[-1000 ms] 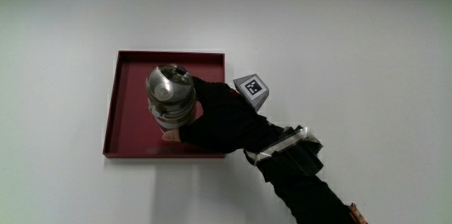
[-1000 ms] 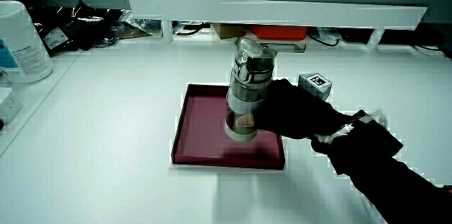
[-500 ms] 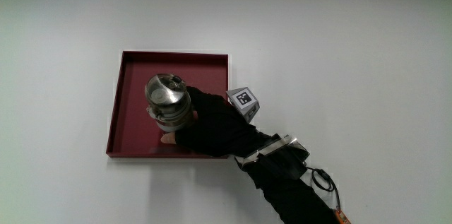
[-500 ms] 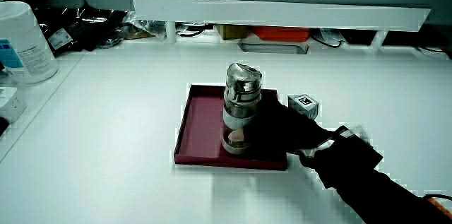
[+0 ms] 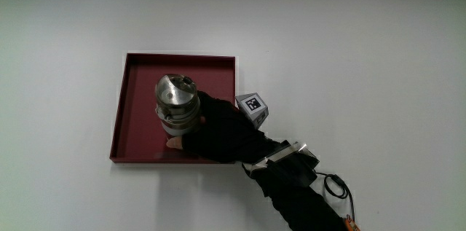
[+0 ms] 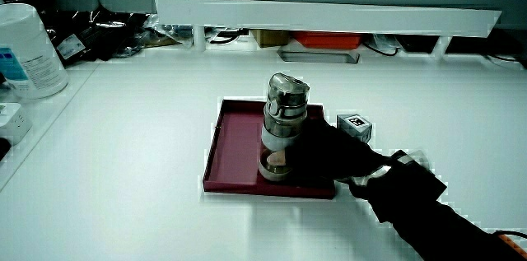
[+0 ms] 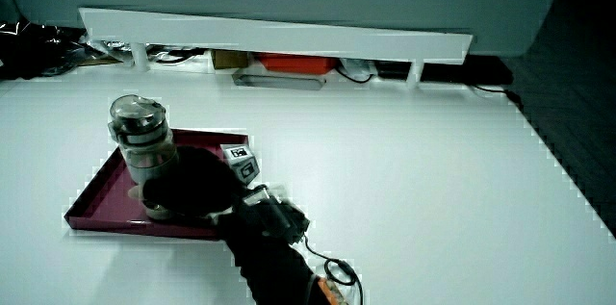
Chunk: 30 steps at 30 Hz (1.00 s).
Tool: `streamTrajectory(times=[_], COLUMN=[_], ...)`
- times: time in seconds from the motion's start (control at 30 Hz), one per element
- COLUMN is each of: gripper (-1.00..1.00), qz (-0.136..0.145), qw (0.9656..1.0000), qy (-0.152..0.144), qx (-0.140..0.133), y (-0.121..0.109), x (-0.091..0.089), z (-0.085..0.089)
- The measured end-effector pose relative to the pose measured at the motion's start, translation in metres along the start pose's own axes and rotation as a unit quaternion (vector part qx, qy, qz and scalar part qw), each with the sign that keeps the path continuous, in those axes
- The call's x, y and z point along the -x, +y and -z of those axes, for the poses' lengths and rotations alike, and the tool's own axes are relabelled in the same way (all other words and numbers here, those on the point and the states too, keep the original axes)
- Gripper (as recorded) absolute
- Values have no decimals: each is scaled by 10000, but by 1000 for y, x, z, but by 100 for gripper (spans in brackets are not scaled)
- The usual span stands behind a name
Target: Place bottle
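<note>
Since half a second ago, little has shifted: the bottle (image 5: pixel 177 105) stands upright in the red tray (image 5: pixel 135 85) on the counter (image 5: pixel 349 63), the hand (image 5: pixel 222 129) wrapped around it from about 4 o'clock. Both side views show its glass base, apparently resting on the tray floor; overhead shows only the metal cap.

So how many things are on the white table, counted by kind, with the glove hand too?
Bottles: 1, the bottle standing upright in the tray
Trays: 1, the dark red tray
Gloved hands: 1, the hand wrapped around the bottle
Patterned cubes: 1, the cube on the back of the hand
Total: 4
</note>
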Motion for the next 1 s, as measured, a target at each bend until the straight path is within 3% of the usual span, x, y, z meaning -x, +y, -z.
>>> streamTrajectory(times=[0.1, 0.3, 0.53, 0.57, 0.77, 1.0], gripper=[0, -23, -50, -54, -77, -100], qz=[26, -11, -138, -104, -172, -179], qw=[10000, 10000, 9996, 9994, 9981, 9966], qy=[-21, -54, -52, 14, -308, -324], qx=[-17, 12, 257, 321, 501, 736], y=[1, 0, 0, -3, -16, -47], x=[-2, -2, -1, 5, 25, 61], z=[0, 1, 0, -1, -13, -33])
